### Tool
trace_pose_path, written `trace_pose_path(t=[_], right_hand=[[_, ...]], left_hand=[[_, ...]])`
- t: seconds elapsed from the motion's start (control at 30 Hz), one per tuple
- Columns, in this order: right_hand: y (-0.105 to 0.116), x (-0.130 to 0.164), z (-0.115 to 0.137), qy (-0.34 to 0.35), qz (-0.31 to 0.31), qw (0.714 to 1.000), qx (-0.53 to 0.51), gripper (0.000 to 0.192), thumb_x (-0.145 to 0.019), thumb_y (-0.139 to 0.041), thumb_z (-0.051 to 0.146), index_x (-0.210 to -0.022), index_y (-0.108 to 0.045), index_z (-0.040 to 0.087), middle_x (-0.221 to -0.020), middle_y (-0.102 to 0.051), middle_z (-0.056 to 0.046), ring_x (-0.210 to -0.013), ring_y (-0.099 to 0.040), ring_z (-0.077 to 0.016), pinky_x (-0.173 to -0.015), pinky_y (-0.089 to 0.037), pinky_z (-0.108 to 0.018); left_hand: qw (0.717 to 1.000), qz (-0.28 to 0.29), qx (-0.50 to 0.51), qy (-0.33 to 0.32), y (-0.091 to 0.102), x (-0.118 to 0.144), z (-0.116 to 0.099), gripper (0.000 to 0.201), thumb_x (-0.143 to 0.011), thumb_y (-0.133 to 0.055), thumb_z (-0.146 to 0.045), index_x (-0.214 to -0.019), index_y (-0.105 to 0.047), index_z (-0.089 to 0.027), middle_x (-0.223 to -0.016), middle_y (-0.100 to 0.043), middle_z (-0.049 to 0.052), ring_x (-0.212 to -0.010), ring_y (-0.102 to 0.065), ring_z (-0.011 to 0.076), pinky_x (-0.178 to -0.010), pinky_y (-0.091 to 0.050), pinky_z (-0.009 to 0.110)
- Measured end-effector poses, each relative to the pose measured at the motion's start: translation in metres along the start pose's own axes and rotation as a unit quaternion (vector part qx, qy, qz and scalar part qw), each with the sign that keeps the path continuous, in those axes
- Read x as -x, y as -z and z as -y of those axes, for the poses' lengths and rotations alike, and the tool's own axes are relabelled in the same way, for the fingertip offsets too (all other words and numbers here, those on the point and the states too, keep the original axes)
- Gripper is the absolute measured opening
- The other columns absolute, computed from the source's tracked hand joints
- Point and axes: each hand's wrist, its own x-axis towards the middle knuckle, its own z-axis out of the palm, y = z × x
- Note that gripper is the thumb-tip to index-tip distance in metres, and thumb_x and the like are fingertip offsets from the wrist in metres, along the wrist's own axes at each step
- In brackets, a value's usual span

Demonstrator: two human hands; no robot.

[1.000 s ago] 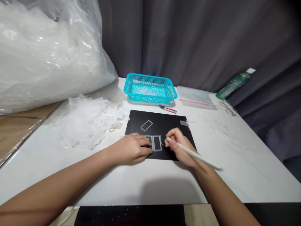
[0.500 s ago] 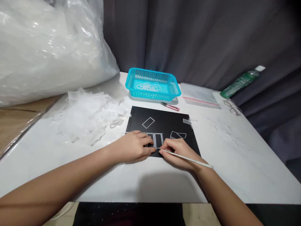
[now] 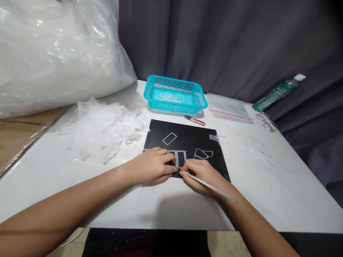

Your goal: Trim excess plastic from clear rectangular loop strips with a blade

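black sheeting, a flat mat (image 3: 190,130), lies beneath the left hand (image 3: 152,166) and the right hand (image 3: 203,175), its dark face probably chosen to make pale outlines easy to see. the left fingers are slightly apart and closed around nothing; they press on a pale framed strip (image 3: 177,157), seemingly to stop it sliding. the strip is flat on the mat, partly hidden by those fingers, with one framed window showing just right of them. the right fingers are clamped together on a slim white tool (image 3: 210,186) close to its point, a hold that looks suited to fine control; whether the point touches the strip's near edge is too small to tell. beyond the fingers sit pink-handled snips (image 3: 197,121) and a blue basket (image 3: 178,108) with pale bits inside, perhaps placed to be reachable without crowding. left of the fingers, a heap of white pieces (image 3: 93,132) spreads on the worktop (image 3: 128,210).
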Motion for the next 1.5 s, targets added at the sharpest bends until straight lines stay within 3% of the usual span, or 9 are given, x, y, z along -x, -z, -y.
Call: trace_pose_path(t=[0.2,0.3,0.43,0.6,0.7,1.13,1.33,1.5], right_hand=[[0.001,-0.001,0.003,-0.018,0.005,1.000,0.003,0.012,-0.088,-0.050,0.017,-0.076,-0.050,0.021,-0.068,-0.053,0.002,-0.062,-0.048,-0.0124,-0.058,-0.036,-0.024],[0.000,-0.001,0.006,-0.003,-0.011,1.000,0.003,0.009,-0.086,-0.050,0.013,-0.080,-0.052,0.020,-0.088,-0.058,-0.004,-0.080,-0.055,-0.0159,-0.072,-0.042,-0.027],[-0.006,-0.001,0.011,-0.015,-0.034,0.999,0.016,0.007,-0.085,-0.051,0.014,-0.083,-0.054,0.020,-0.111,-0.058,-0.010,-0.100,-0.053,-0.0223,-0.089,-0.042,-0.036],[-0.009,-0.005,0.006,-0.149,-0.082,0.981,-0.089,0.015,-0.083,-0.058,0.021,-0.068,-0.054,0.020,-0.097,-0.058,-0.006,-0.087,-0.058,-0.0187,-0.077,-0.045,-0.032],[-0.006,-0.007,0.000,-0.173,-0.088,0.969,-0.153,0.020,-0.082,-0.060,0.025,-0.064,-0.053,0.020,-0.088,-0.059,-0.004,-0.083,-0.059,-0.0176,-0.075,-0.045,-0.030],[-0.007,-0.008,0.004,-0.177,-0.078,0.973,-0.128,0.020,-0.082,-0.060,0.024,-0.063,-0.055,0.020,-0.085,-0.059,-0.003,-0.078,-0.059,-0.0168,-0.072,-0.044,-0.030],[-0.010,-0.005,0.005,-0.121,-0.093,0.986,-0.062,0.014,-0.084,-0.058,0.022,-0.070,-0.058,0.021,-0.087,-0.058,-0.004,-0.079,-0.059,-0.0164,-0.071,-0.045,-0.029],[-0.014,0.001,0.009,-0.071,-0.079,0.994,0.005,0.011,-0.086,-0.055,0.020,-0.076,-0.057,0.022,-0.096,-0.067,-0.007,-0.093,-0.061,-0.0224,-0.082,-0.047,-0.036]], left_hand=[[1.000,0.005,0.012,0.004,0.001,0.000,-0.001,0.027,-0.094,-0.047,-0.023,-0.113,-0.066,-0.024,-0.109,-0.062,0.008,-0.094,-0.056,0.0234,-0.079,-0.044,0.037],[1.000,0.008,0.022,0.010,0.001,0.000,-0.002,0.028,-0.094,-0.046,-0.022,-0.113,-0.066,-0.024,-0.110,-0.061,0.008,-0.095,-0.056,0.0236,-0.081,-0.044,0.038],[0.999,0.009,0.037,0.017,0.000,0.001,0.000,0.029,-0.094,-0.045,-0.022,-0.114,-0.066,-0.025,-0.112,-0.059,0.009,-0.096,-0.056,0.0236,-0.084,-0.044,0.038],[0.999,0.014,0.040,0.013,0.001,0.001,0.002,0.029,-0.093,-0.047,-0.022,-0.115,-0.066,-0.025,-0.109,-0.058,0.009,-0.092,-0.056,0.0229,-0.083,-0.045,0.038],[0.999,0.018,0.038,0.012,0.001,0.001,0.002,0.033,-0.093,-0.046,-0.021,-0.120,-0.064,-0.026,-0.110,-0.058,0.010,-0.092,-0.056,0.0234,-0.083,-0.046,0.038],[0.999,-0.003,0.047,-0.003,-0.001,0.002,0.003,0.032,-0.091,-0.049,-0.020,-0.117,-0.066,-0.025,-0.108,-0.058,0.010,-0.091,-0.056,0.0238,-0.082,-0.048,0.038],[0.999,0.002,0.047,0.003,0.000,0.002,0.003,0.030,-0.090,-0.049,-0.018,-0.113,-0.067,-0.025,-0.108,-0.058,0.010,-0.093,-0.056,0.0239,-0.083,-0.047,0.038],[0.998,-0.006,0.066,0.009,-0.001,0.002,0.003,0.031,-0.088,-0.052,-0.017,-0.113,-0.067,-0.025,-0.109,-0.058,0.009,-0.094,-0.057,0.0238,-0.085,-0.047,0.038]])
